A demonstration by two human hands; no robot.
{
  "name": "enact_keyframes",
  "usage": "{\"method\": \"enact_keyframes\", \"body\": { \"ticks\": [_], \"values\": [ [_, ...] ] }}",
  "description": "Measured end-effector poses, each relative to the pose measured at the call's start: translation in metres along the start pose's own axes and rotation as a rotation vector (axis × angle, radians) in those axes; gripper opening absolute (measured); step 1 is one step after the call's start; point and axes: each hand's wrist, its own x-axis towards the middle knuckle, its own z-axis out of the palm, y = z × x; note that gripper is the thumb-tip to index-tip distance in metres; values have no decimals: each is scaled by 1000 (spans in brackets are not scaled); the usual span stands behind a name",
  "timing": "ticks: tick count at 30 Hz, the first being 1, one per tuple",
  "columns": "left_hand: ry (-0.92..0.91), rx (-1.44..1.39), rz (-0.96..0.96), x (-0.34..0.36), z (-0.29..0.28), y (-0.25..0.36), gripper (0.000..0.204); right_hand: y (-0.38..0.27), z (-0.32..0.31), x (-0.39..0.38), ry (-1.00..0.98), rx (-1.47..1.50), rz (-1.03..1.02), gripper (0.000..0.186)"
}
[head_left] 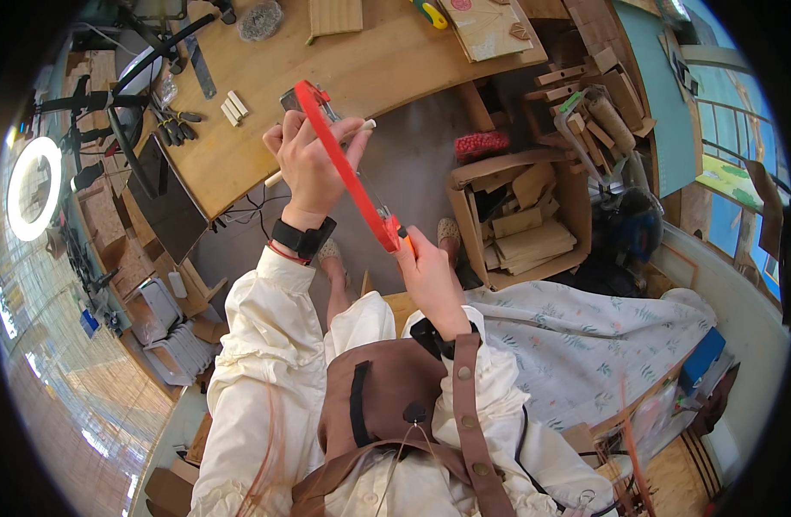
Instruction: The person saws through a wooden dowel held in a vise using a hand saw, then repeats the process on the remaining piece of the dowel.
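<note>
A red-framed hacksaw [337, 158] slants across the middle of the view, over the near edge of the wooden table. My right hand [432, 280] is closed round its orange and black handle [403, 237]. My left hand [308, 164] is closed, partly behind the red frame, on a thin pale wooden stick [369, 126]. One end of the stick shows beside the fingertips; a similar pale piece [273, 179] shows below the hand. The frame hides part of the fingers, and I cannot tell whether the blade touches the stick.
On the table [266, 65] lie short wooden sticks [234, 109], pliers [177, 127], a metal ruler [201, 69], a wire-like coil [259, 19] and boards [488, 28]. A cardboard box [516, 277] of wood offcuts stands on the floor at right, beside a patterned cloth [576, 336]. A ring light [34, 189] glows at left.
</note>
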Motion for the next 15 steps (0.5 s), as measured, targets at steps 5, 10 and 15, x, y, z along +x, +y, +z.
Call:
{"method": "enact_keyframes", "body": {
  "ticks": [5, 10, 15],
  "values": [
    [5, -24, 21, 6, 7, 8, 11, -20, 6, 50, 54, 22, -159, 30],
    [-43, -26, -23, -4, 1, -3, 13, -7, 0, 12, 23, 5, -76, 29],
    [-40, -73, -41, 0, 7, 3, 10, -16, 9, 45, 97, -18, -155, 29]
  ]
}}
